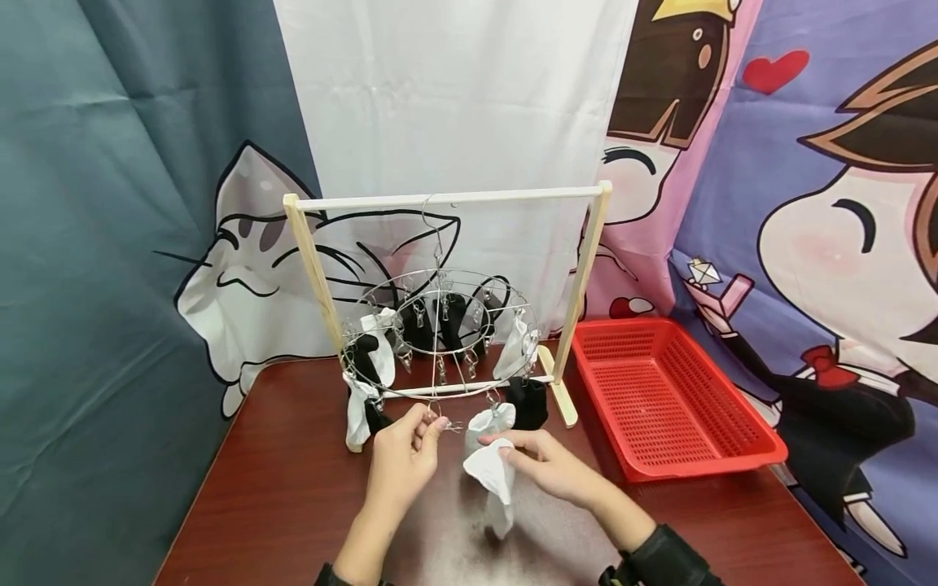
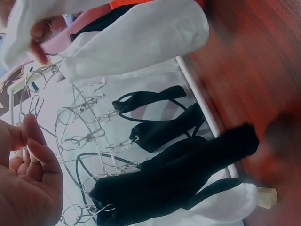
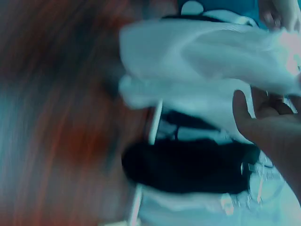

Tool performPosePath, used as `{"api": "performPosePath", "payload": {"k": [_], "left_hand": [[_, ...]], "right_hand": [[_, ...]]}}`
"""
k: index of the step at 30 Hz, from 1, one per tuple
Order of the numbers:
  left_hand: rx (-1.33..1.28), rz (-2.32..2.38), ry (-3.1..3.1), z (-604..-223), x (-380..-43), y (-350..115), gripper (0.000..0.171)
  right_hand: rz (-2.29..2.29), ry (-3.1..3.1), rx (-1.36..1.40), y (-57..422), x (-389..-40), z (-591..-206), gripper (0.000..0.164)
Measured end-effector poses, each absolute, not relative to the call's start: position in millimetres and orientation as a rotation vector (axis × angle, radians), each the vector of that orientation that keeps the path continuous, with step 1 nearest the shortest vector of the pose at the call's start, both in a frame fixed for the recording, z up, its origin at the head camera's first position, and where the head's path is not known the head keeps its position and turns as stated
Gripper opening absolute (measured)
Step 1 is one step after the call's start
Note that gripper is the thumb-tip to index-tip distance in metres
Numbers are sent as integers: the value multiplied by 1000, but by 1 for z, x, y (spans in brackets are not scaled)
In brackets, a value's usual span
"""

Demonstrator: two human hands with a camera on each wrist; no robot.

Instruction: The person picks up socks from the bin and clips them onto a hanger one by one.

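Note:
My left hand pinches a small metal clip at the front rim of the round wire hanger. In the left wrist view its fingers are curled close to the wire. A white sock hangs from my right hand, pinched near its top between thumb and fingers. Just behind it, another white sock is clipped to the hanger, with a black sock to its right. More black and white socks hang around the rim, among them a black sock large in the left wrist view.
A wooden stand carries the hanger by its hook. To the right a red plastic basket sits on the brown table. Several bare clips dangle from the hanger's inner ring. Printed curtains close off the back and right side.

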State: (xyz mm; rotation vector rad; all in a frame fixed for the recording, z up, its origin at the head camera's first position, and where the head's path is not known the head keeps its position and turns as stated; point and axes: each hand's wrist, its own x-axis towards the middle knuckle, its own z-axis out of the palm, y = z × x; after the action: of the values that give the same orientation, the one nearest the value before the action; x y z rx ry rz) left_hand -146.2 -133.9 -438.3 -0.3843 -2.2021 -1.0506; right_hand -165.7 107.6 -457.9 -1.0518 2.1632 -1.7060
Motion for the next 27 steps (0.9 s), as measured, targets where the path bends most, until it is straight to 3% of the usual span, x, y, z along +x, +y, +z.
{"api": "performPosePath", "payload": {"k": [9, 27], "left_hand": [[-442, -1170, -2179, -430, -146, -135, 23], [-436, -1220, -2167, -433, -147, -137, 22]], "right_hand": [[-1978, 2425, -846, 68, -170, -459, 11], [-2056, 2415, -887, 56, -172, -456, 9]]}}
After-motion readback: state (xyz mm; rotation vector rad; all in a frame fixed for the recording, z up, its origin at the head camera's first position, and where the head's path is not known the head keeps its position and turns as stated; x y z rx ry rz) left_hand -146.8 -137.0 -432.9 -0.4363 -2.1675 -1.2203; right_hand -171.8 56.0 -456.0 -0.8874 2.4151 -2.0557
